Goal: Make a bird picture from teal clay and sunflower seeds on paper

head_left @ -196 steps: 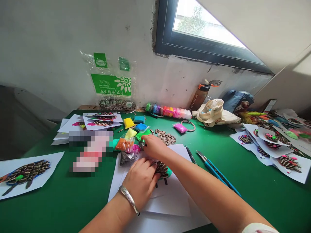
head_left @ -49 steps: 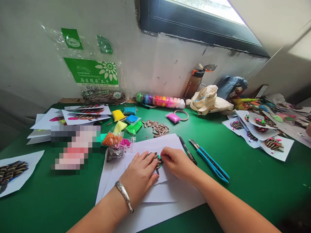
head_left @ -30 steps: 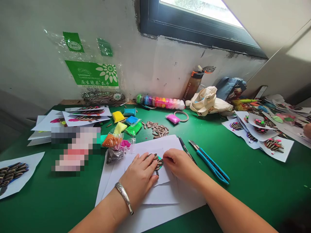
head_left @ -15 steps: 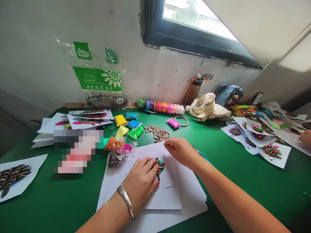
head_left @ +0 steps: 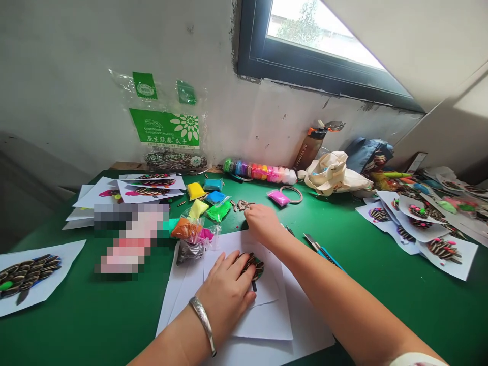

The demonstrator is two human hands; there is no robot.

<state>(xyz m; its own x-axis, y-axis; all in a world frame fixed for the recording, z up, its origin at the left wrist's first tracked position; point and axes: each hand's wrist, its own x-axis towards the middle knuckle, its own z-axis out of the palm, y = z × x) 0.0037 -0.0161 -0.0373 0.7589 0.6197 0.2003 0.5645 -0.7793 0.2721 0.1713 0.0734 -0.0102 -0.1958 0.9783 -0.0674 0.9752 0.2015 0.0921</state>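
Observation:
My left hand [head_left: 231, 284] lies flat with fingers apart on a small white paper sheet [head_left: 263, 323]. Beneath its fingers is a cluster of striped sunflower seeds [head_left: 257, 267], partly covered by the hand. My right hand [head_left: 265, 223] reaches over the loose sunflower seed pile [head_left: 241, 205], hiding most of it. Its fingers are bent down and together; their tips, and anything between them, are hidden. Larger white sheets [head_left: 308, 338] lie under the small one. Left of the seeds are small clay packets, among them a green one [head_left: 219, 211] and an orange one [head_left: 185, 227].
Sunflower-seed pictures on paper lie at the left [head_left: 74, 251] and right [head_left: 467, 244]. A blue-handled tool [head_left: 328, 254] lies beside my right forearm. A seed bag [head_left: 168, 129], clay tube pack [head_left: 263, 172], brown bottle [head_left: 309, 148] and cream cloth bag [head_left: 328, 170] line the wall.
My right hand has moved forward and left from the paper's edge onto the loose seed pile. My left hand stays on the sheet. The whole view has shifted slightly.

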